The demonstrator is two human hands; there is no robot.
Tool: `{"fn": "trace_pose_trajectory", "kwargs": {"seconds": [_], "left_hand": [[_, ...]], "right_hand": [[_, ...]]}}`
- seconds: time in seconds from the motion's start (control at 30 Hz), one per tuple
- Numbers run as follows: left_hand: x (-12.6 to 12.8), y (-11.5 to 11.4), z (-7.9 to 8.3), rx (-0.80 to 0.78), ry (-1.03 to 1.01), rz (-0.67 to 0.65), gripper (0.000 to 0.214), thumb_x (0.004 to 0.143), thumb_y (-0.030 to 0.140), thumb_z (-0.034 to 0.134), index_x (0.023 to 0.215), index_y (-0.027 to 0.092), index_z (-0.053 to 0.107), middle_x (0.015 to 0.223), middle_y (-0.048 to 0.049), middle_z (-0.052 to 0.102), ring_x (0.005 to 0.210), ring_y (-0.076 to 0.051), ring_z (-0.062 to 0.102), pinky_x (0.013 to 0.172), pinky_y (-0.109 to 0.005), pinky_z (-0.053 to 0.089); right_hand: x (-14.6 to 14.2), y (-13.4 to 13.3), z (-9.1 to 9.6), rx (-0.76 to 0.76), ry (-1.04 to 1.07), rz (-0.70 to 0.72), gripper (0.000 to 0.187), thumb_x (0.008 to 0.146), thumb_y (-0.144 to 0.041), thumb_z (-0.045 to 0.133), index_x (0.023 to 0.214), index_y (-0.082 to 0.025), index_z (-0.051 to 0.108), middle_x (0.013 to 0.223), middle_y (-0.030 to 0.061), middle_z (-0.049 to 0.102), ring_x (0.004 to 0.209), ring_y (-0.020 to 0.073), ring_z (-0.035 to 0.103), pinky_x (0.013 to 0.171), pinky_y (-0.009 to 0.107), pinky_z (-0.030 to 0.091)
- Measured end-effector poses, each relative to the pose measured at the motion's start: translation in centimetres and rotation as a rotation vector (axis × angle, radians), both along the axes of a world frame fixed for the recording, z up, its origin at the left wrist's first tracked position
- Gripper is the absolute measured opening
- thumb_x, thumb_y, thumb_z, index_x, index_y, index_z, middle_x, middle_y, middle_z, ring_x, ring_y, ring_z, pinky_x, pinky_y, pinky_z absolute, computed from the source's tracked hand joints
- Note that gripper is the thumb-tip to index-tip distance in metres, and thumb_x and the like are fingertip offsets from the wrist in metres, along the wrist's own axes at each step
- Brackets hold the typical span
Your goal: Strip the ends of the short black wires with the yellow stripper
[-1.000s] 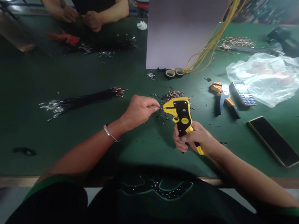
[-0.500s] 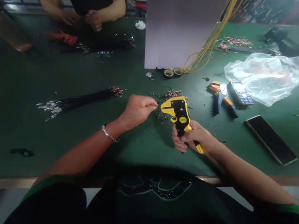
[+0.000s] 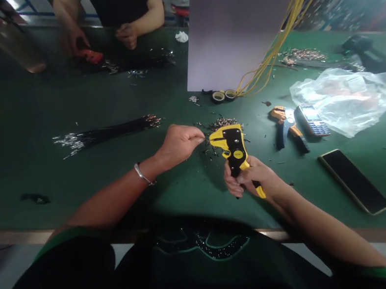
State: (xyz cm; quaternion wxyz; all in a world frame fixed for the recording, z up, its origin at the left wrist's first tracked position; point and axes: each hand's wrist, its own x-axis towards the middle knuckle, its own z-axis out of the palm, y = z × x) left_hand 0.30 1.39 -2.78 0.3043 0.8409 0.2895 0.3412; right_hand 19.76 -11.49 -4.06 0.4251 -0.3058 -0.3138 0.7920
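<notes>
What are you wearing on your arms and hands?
The left hand and right hand are bare, without gloves. A silver-coloured metal bracelet circles the left wrist. The short black sleeves end in green trim.

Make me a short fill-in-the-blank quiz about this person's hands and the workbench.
The yellow-and-black wire stripper sits in the person's ____ hand.
The metal bracelet circles the ____ wrist.
The keypad phone lies with its screen facing ____.

Missing words: right; left; up.
</notes>
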Motion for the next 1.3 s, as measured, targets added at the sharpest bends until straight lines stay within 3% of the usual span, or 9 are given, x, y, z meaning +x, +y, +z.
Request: {"fn": "trace_pose_trajectory", "kwargs": {"seconds": [0.37, 0.57, 0.97, 1.03, 1.2, 1.3], "left_hand": [[-0.2, 0.0, 0.1, 0.094, 0.042, -0.008, 0.016, 0.08, 0.018, 0.059, 0.071, 0.016, 0.072, 0.068, -0.002, 0.072, 0.064, -0.012, 0.064, 0.063, -0.023, 0.046], [0.0, -0.4, 0.2, 0.05, 0.01, 0.016, 0.015, 0.08, 0.016, 0.059, 0.072, 0.015, 0.072, 0.067, -0.0019, 0.071, 0.061, -0.011, 0.063, 0.059, -0.021, 0.044], [-0.2, -0.2, 0.2, 0.06, 0.015, 0.009, 0.014, 0.079, 0.015, 0.06, 0.071, 0.015, 0.072, 0.068, -0.002, 0.071, 0.062, -0.011, 0.063, 0.06, -0.022, 0.044], [-0.4, -0.1, 0.4, 0.036, 0.028, 0.027, 0.014, 0.078, 0.017, 0.061, 0.07, 0.015, 0.072, 0.067, -0.0019, 0.071, 0.063, -0.012, 0.063, 0.061, -0.022, 0.044], [-0.6, 0.1, 1.1, -0.101, -0.026, 0.164, 0.013, 0.076, 0.018, 0.06, 0.07, 0.014, 0.071, 0.064, -0.0015, 0.069, 0.06, -0.011, 0.059, 0.057, -0.022, 0.043], [-0.2, -0.4, 1.3, -0.181, -0.006, 0.164, 0.013, 0.075, 0.019, 0.06, 0.068, 0.014, 0.069, 0.061, -0.0008, 0.066, 0.057, -0.01, 0.055, 0.054, -0.022, 0.04]], "right_hand": [[0.2, -0.1, -0.5, 0.055, -0.016, 0.052, 0.02, 0.06, -0.007, 0.058, 0.079, -0.013, 0.059, 0.06, -0.0006, 0.057, 0.046, 0.0118, 0.05, 0.045, 0.029, 0.044], [0.0, 0.0, -0.1, 0.032, -0.017, -0.049, 0.021, 0.059, -0.007, 0.057, 0.079, -0.014, 0.059, 0.061, -0.001, 0.057, 0.046, 0.0114, 0.049, 0.044, 0.028, 0.042], [0.0, 0.2, -0.2, 0.012, -0.027, -0.03, 0.022, 0.057, -0.007, 0.056, 0.077, -0.014, 0.059, 0.057, -0.0008, 0.056, 0.045, 0.0124, 0.048, 0.044, 0.029, 0.042], [0.5, 0.3, 0.1, 0.022, -0.045, -0.066, 0.021, 0.056, -0.008, 0.056, 0.076, -0.014, 0.059, 0.057, -0.0007, 0.056, 0.044, 0.0124, 0.047, 0.042, 0.029, 0.04], [2.4, 0.9, 1.2, 0.146, -0.097, -0.349, 0.018, 0.057, -0.011, 0.055, 0.074, -0.017, 0.058, 0.058, -0.0014, 0.053, 0.047, 0.0127, 0.046, 0.046, 0.029, 0.039], [2.3, 1.0, 1.1, 0.184, -0.175, -0.297, 0.023, 0.055, -0.01, 0.056, 0.077, -0.018, 0.058, 0.061, -0.0011, 0.054, 0.053, 0.0154, 0.051, 0.053, 0.034, 0.044]]}}
